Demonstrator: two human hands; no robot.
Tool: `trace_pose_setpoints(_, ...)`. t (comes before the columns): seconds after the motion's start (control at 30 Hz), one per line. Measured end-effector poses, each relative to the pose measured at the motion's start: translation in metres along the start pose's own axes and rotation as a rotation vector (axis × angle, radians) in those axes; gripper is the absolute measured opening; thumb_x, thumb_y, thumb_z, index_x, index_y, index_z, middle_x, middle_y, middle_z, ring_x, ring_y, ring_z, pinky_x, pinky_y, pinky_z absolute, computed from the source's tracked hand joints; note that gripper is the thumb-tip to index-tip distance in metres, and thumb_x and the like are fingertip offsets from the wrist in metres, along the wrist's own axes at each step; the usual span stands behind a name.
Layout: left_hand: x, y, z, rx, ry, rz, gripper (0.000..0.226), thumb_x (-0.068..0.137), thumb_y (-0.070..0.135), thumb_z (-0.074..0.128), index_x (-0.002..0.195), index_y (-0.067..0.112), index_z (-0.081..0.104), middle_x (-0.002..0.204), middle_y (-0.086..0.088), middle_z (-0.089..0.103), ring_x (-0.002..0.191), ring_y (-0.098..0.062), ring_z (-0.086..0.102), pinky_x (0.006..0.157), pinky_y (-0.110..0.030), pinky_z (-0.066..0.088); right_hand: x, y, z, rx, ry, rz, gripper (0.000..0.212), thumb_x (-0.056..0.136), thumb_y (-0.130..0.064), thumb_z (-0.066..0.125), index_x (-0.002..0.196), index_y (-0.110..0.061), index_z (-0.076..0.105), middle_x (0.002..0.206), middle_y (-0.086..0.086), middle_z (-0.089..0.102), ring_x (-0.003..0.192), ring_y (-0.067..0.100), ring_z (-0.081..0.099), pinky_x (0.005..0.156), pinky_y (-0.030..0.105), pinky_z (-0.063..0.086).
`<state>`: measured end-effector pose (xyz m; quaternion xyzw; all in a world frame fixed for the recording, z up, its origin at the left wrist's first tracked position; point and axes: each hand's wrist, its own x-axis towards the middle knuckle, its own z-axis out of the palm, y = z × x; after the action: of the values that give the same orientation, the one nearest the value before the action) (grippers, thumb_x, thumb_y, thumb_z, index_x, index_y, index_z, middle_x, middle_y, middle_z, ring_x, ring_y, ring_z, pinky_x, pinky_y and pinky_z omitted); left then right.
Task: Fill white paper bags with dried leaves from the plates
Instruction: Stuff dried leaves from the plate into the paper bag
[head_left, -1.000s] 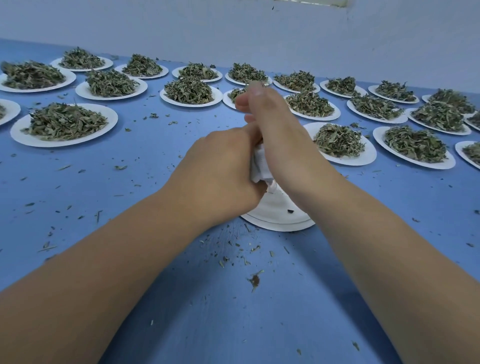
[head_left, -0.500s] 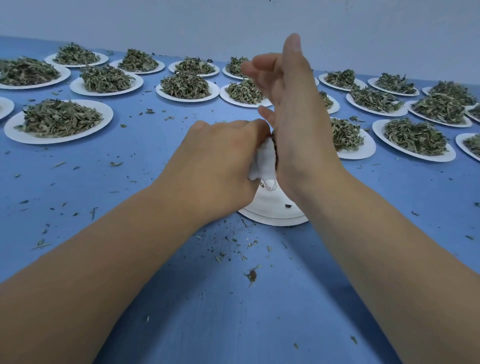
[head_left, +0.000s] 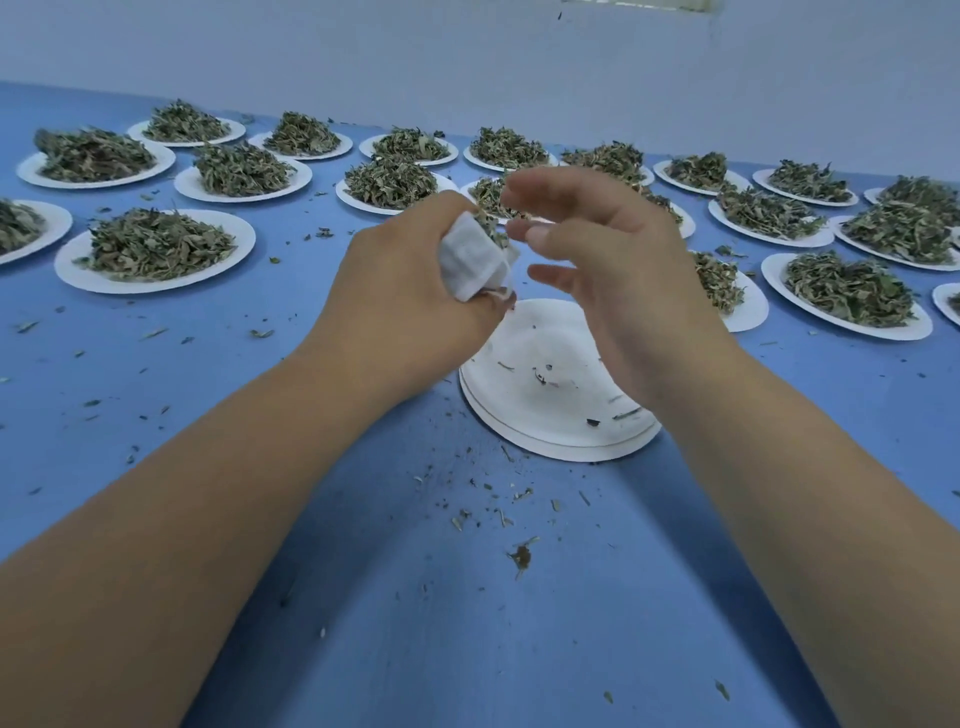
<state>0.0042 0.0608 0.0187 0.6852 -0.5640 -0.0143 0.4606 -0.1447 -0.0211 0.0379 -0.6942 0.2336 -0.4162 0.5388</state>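
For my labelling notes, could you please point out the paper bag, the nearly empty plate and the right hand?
paper bag (head_left: 470, 260), head view, on its creased side.
nearly empty plate (head_left: 545, 340), head view, on its bare middle.
right hand (head_left: 631, 270), head view, on its middle.

Even, cool, soft light; faint shadows; wide-angle bending at edges; fingertips slightly blurred.

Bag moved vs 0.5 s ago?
Yes: the bag, gripped in the left hand, went up and left against the near plate, now apart from the right hand.
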Motion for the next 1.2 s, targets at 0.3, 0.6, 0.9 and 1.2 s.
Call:
trace_pose_setpoints(0.3, 0.004, -0.005, -0.001, -0.034, -0.014, -0.015, 0.026, 0.077, 0.033, 0.076, 0.095, 0.038, 0.058, 0.082, 0.014, 0.061, 0.078, -0.003, 0.057, 0.059, -0.013, 0.045, -0.012, -0.002, 0.007, -0.298, 0.031, -0.231, 0.027, 0.089, -0.002, 0.070, 0.095, -0.027, 0.077, 0.099, -0.012, 0.078, 0.086, 0.007, 0.072, 0.075, 0.035, 0.056)
trace_pose_setpoints(0.6, 0.002, -0.003, -0.003, -0.090, -0.057, 0.022, 0.031, 0.076, 0.028, 0.078, 0.095, 0.041, 0.058, 0.087, 0.014, 0.065, 0.081, -0.001, 0.059, 0.061, -0.009, 0.045, -0.018, -0.007, 0.010, -0.496, -0.074, -0.163, 0.032, 0.087, -0.009, 0.061, 0.106, -0.028, 0.078, 0.117, -0.005, 0.070, 0.102, 0.004, 0.065, 0.089, 0.032, 0.053)
trace_pose_setpoints(0.9, 0.001, 0.000, -0.006, -0.108, -0.081, 0.024, 0.035, 0.073, 0.031, 0.075, 0.098, 0.044, 0.053, 0.098, 0.015, 0.067, 0.084, 0.005, 0.058, 0.063, -0.005, 0.044, -0.022, -0.010, 0.015, -0.542, -0.047, -0.223, 0.036, 0.078, -0.017, 0.052, 0.102, -0.018, 0.080, 0.112, -0.007, 0.071, 0.114, 0.009, 0.060, 0.102, 0.033, 0.046)
trace_pose_setpoints(1.2, -0.001, 0.002, -0.005, -0.128, -0.092, 0.019, 0.034, 0.076, 0.024, 0.076, 0.100, 0.040, 0.058, 0.091, 0.016, 0.066, 0.074, 0.002, 0.058, 0.058, -0.007, 0.042, -0.024, -0.014, 0.017, -0.639, -0.163, -0.161, 0.033, 0.084, -0.023, 0.048, 0.097, -0.015, 0.077, 0.103, -0.004, 0.072, 0.106, 0.000, 0.056, 0.120, 0.046, 0.025)
